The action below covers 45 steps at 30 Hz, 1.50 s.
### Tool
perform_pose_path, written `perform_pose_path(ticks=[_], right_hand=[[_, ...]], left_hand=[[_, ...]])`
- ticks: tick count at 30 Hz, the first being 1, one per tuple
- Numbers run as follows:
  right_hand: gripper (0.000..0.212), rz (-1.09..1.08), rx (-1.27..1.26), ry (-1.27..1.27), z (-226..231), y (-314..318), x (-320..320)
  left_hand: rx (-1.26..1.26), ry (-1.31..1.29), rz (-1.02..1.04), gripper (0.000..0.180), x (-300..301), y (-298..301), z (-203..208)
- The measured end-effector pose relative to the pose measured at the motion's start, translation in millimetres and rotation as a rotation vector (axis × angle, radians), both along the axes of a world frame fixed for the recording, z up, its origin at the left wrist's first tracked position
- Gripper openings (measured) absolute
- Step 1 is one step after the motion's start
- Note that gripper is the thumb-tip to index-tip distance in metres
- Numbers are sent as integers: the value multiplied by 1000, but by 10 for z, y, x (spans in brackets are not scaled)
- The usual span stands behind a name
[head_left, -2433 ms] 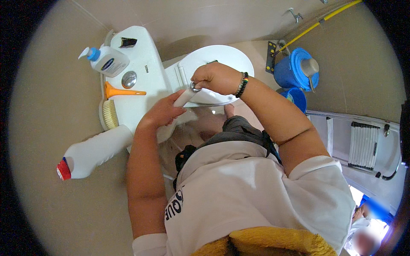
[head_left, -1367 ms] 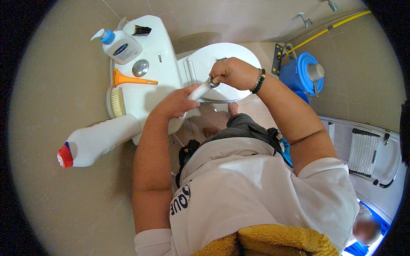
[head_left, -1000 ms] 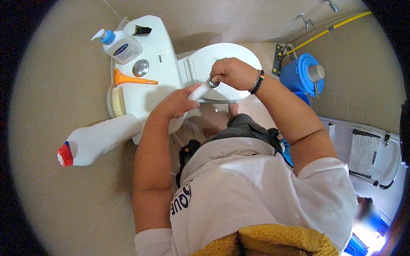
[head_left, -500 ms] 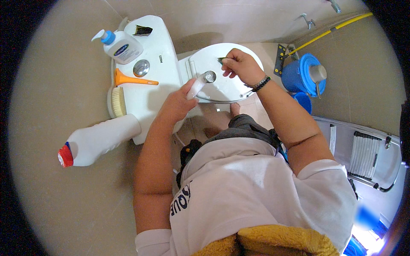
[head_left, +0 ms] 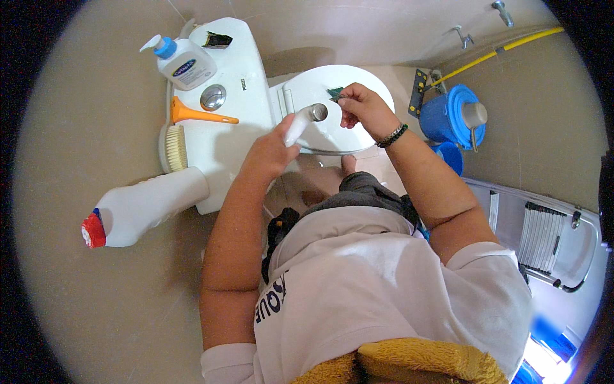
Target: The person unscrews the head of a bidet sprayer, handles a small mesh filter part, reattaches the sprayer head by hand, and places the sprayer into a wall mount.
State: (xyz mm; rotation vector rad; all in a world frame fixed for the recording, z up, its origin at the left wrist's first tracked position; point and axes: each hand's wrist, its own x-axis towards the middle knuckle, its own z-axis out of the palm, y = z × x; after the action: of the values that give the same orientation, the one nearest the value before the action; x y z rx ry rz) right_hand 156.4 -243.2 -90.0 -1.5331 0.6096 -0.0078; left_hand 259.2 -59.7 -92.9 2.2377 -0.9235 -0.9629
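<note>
While my left hand [head_left: 268, 155] grips the white handheld sprayer [head_left: 298, 127] over the toilet lid [head_left: 307, 82] and my right hand [head_left: 366, 107] pinches a green scouring pad [head_left: 334, 94], I'd brace firmly and scrub flat.

Over here, 1 head-worn fisheye peers steeply down from close above, past the white shirt [head_left: 384, 275], onto left hand [head_left: 272, 153] and right hand [head_left: 363, 107].

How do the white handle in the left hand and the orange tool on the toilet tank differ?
The white handle is held in the left hand; the orange tool lies on the toilet tank. The white handle has a round silvery end, while the orange tool flares to a broad end. Both are elongated.
</note>
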Motion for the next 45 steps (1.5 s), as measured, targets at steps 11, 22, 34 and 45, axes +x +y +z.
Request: perform_pose_path(ticks=[11, 22, 34, 45], right_hand=[[12, 38, 333, -128, 133, 107, 69], [12, 146, -22, -156, 309, 163, 203], [14, 297, -505, -306, 290, 302, 155], [11, 137, -74, -39, 327, 164, 65]], left_hand=[[-34, 456, 65, 65, 137, 115, 174], [-73, 593, 114, 64, 188, 162, 74], [-123, 670, 161, 64, 229, 177, 44], [-240, 930, 347, 61, 310, 306, 97]])
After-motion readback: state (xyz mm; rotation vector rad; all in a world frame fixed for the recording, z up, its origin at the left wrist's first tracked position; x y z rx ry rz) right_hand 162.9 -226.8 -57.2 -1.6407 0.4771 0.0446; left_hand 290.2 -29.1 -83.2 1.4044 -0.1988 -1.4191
